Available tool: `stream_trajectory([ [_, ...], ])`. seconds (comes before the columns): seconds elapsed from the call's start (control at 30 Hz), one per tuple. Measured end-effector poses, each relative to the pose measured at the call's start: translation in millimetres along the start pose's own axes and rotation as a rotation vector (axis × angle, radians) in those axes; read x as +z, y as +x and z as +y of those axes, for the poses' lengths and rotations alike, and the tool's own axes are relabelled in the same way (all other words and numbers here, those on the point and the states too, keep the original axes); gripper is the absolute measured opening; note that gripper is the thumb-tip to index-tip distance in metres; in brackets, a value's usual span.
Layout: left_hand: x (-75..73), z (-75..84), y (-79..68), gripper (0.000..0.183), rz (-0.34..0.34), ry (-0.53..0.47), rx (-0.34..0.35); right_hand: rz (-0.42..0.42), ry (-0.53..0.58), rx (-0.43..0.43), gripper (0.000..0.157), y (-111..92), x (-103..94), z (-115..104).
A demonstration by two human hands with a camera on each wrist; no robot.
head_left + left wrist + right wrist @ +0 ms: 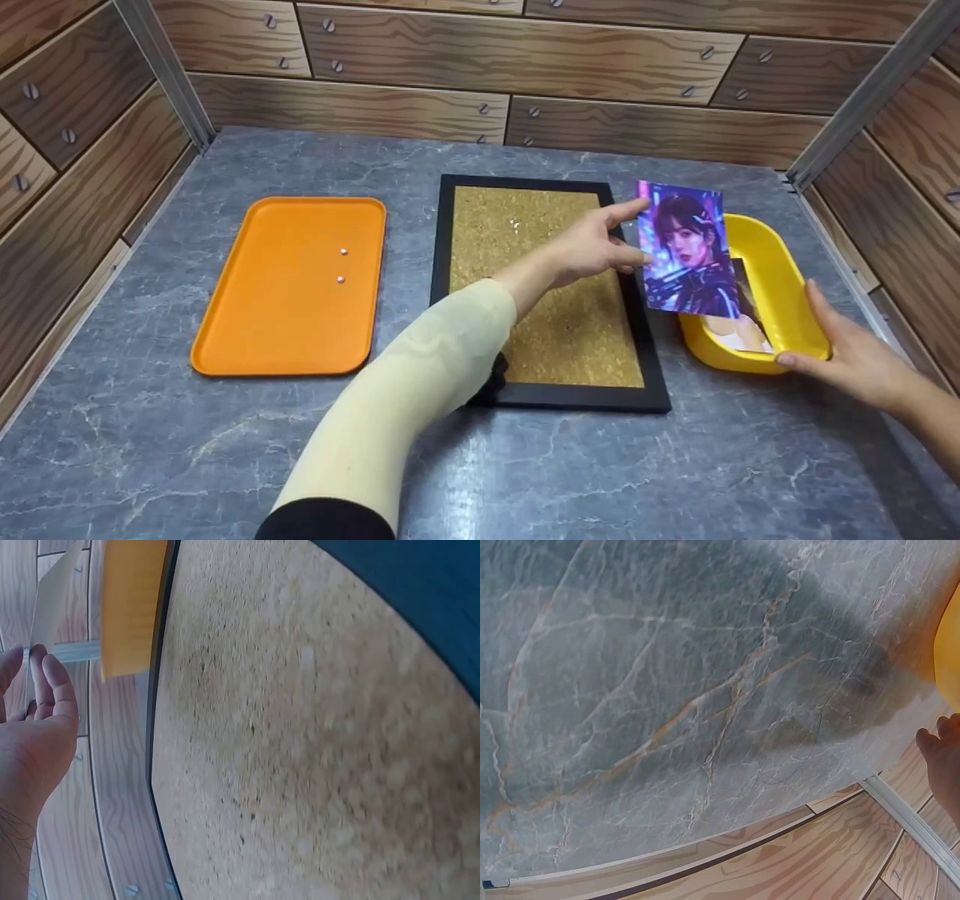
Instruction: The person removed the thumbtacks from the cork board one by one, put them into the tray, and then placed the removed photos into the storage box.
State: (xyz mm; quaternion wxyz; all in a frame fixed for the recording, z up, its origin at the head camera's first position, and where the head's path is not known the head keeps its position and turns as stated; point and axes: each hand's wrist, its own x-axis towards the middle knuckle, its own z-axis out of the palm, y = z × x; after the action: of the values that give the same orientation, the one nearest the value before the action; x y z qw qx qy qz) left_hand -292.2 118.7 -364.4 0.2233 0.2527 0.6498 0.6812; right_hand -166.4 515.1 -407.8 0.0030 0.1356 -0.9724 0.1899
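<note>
My left hand [589,247], reaching over the cork board [540,315], pinches the left edge of a printed picture card [686,247] of a dark-haired figure in purple and blue. In the left wrist view the card [56,596] is edge-on between thumb and fingers of the left hand [41,712]. Below and behind the card stands a yellow bin [787,307]. Another picture card [739,330] lies in it, partly covered by the held one. My right hand [862,356] grips the bin's right rim, and only part of that hand [945,761] enters the right wrist view.
An orange tray [292,300] lies on the left with two small shiny pieces [342,265] on it. More small shiny bits [514,224] sit on the cork. The board has a black frame [577,397]. Wood-patterned walls [510,56] enclose the grey marbled table [150,435].
</note>
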Motion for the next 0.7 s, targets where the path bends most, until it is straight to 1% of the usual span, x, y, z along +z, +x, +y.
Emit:
stream_trajectory([
  [0.37, 13.4, -8.3, 13.0, 0.09, -0.019, -0.062, -0.023, -0.006, 0.02, -0.004, 0.115, -0.1, 0.5, 1.1],
  [0.57, 23.9, -11.6, 16.7, 0.09, -0.046, -0.043, -0.067, -0.006, 0.012, -0.012, 0.115, 1.1, -0.8, 2.1],
  [0.7, 33.1, -14.5, 18.3, 0.091, -0.073, -0.06, -0.091, 0.0, 0.008, -0.021, 0.115, 2.3, -0.8, 1.0],
])
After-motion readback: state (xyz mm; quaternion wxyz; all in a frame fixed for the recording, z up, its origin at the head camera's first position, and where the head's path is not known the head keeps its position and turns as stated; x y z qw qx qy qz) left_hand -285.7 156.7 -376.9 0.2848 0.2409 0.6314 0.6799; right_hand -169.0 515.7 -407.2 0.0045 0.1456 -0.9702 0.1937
